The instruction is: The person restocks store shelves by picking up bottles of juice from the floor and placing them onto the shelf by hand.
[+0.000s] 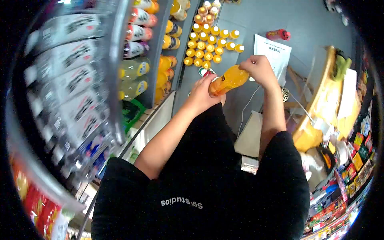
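My left hand [202, 96] is wrapped around one end of a bottle of orange drink [230, 80], held tilted in front of my body. At the bottle's upper right end, the curled fingers of my right hand [258, 70] grip or press against it. The fingers hide that end, so whether the cap is there cannot be made out. Just beyond my left hand, a small red, white and green item [205, 72] shows near the floor.
Several orange bottles with pale caps [206, 46] stand in rows on the grey floor. A printed white sheet [276, 52] and a red bottle [279, 35] lie ahead. Drink shelves [160, 48] line the left; a wooden counter [320, 100] and packaged goods [356, 160] are right.
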### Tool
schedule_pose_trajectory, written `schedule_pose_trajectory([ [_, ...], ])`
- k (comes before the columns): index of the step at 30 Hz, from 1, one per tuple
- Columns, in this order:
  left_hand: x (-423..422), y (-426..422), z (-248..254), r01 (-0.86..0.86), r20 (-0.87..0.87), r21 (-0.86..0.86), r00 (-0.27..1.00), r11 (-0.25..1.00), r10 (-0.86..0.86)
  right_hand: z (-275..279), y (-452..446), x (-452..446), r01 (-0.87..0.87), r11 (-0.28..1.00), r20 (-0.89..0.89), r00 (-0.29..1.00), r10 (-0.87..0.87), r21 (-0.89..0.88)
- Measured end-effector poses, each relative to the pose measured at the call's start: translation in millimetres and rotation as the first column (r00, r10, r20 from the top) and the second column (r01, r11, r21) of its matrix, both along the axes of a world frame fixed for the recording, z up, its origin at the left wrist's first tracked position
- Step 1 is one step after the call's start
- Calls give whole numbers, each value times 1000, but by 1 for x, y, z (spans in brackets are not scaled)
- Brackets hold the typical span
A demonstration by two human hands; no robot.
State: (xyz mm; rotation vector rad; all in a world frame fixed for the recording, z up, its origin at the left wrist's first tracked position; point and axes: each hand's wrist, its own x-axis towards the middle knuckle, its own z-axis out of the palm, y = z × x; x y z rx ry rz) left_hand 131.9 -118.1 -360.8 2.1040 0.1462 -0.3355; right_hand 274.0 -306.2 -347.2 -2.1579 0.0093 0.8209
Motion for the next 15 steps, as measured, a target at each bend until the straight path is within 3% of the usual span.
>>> schedule_pose_trajectory([
  [3,-5,-7,85,-31,29,-44,999,999,32,129,20,-2,-2,995,-35,999,6,104],
  [5,-17,-9,134,-66,58,-75,996,995,70,181,33,-10,-37,994,1,999,37,104],
  [7,-22,-3,171,-111,26,-207,993,972,119,222,51,-12,-60,982,159,987,31,180],
  [8,-23,-1,182,-82,128,-341,983,936,133,246,58,-15,-109,967,219,974,58,231],
  [10,-26,13,213,-129,-133,-758,990,640,42,284,68,-14,-123,933,163,984,71,338],
  [11,-27,21,234,-120,-167,-869,984,480,-55,297,72,-13,-150,928,191,978,88,341],
  [14,-21,34,265,4,-37,-982,977,190,-208,311,84,-4,-249,835,181,967,181,491],
  [15,-17,31,277,8,-10,-996,980,91,-200,312,88,-1,-246,735,193,968,157,632],
])
